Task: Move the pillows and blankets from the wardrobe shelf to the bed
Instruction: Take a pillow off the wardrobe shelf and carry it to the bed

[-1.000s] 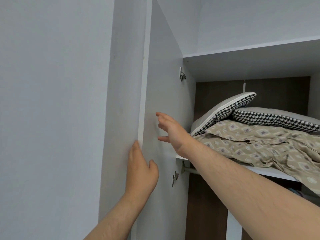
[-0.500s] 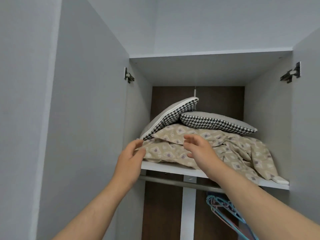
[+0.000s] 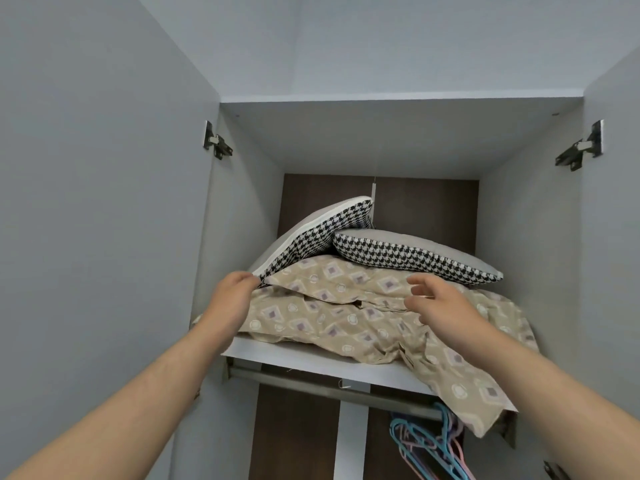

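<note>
My left hand [image 3: 233, 292] pinches the lower corner of the tilted pillow [image 3: 311, 233], though its knuckles hide the fingertips. The flat pillow [image 3: 415, 254] and the beige blanket [image 3: 346, 317] lie on the wardrobe shelf [image 3: 311, 360], with a blanket corner drooping over the edge. My right hand [image 3: 440, 303] hovers above the blanket, fingers spread. Half a second ago the left hand was loose below that corner.

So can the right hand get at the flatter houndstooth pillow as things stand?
Probably yes: the right hand hovers open close to the flatter houndstooth pillow, which lies atop the beige blanket, nothing covering it.
</note>
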### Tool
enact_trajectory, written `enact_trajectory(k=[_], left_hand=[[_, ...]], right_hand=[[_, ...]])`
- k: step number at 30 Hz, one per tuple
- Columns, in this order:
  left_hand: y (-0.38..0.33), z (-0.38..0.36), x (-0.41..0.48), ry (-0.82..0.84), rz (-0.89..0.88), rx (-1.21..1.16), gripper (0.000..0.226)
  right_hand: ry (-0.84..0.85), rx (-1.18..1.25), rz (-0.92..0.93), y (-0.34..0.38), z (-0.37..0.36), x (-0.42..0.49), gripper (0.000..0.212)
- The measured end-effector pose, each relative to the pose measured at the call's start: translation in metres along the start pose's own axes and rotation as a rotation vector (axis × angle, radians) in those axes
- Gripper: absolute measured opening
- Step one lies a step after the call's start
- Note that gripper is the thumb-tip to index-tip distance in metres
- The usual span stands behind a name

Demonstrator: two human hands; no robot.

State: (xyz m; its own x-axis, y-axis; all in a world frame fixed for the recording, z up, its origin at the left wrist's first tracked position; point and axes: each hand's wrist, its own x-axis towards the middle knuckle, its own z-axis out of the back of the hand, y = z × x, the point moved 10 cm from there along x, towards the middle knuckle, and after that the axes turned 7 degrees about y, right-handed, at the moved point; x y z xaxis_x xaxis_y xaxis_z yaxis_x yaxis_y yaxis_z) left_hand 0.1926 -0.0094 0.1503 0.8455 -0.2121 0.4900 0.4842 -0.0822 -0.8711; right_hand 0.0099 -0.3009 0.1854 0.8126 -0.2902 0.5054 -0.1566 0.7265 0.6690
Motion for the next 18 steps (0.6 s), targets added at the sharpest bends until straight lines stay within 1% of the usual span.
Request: enact_trajectory(k=[2,4,6,7,8,11,13,15,16,18], left_hand=[[0.008,0.003,0.029,-0.024,-0.004,0.02,0.007],[0.014,0.008,0.059,-0.085,-0.016,0.045,0.013],[0.023,0.014,0.095,-0.134,-0.017,0.065,0.017],[0.025,0.015,0.113,-0.144,-0.018,0.094,0.014],[0.029,0.015,0.133,-0.147,-0.022,0.131,0.016],[0.036,0.011,0.2,-0.168,-0.071,0.273,0.046],[0.037,0.005,0.233,-0.19,-0.114,0.383,0.052],[0.043,-0.007,0.263,-0.138,-0.125,0.498,0.051],[0.051,-0.014,0.277,-0.091,-0.095,0.527,0.052],[0.072,-0.024,0.296,0.008,0.032,0.499,0.058]], right_hand=[[0.023,-0.047,0.027,0.004,-0.008,0.023,0.038],[0.013,-0.107,0.07,0.014,-0.015,0.05,0.04],[-0.023,-0.222,0.11,0.029,-0.027,0.084,0.043],[-0.065,-0.304,0.143,0.042,-0.03,0.1,0.043],[-0.126,-0.395,0.189,0.057,-0.033,0.117,0.044],[-0.335,-0.611,0.341,0.109,-0.041,0.167,0.045],[-0.432,-0.719,0.397,0.137,-0.045,0.197,0.045],[-0.519,-0.859,0.382,0.156,-0.044,0.228,0.047],[-0.555,-0.93,0.336,0.161,-0.042,0.246,0.049],[-0.556,-1.044,0.143,0.159,-0.033,0.283,0.059]])
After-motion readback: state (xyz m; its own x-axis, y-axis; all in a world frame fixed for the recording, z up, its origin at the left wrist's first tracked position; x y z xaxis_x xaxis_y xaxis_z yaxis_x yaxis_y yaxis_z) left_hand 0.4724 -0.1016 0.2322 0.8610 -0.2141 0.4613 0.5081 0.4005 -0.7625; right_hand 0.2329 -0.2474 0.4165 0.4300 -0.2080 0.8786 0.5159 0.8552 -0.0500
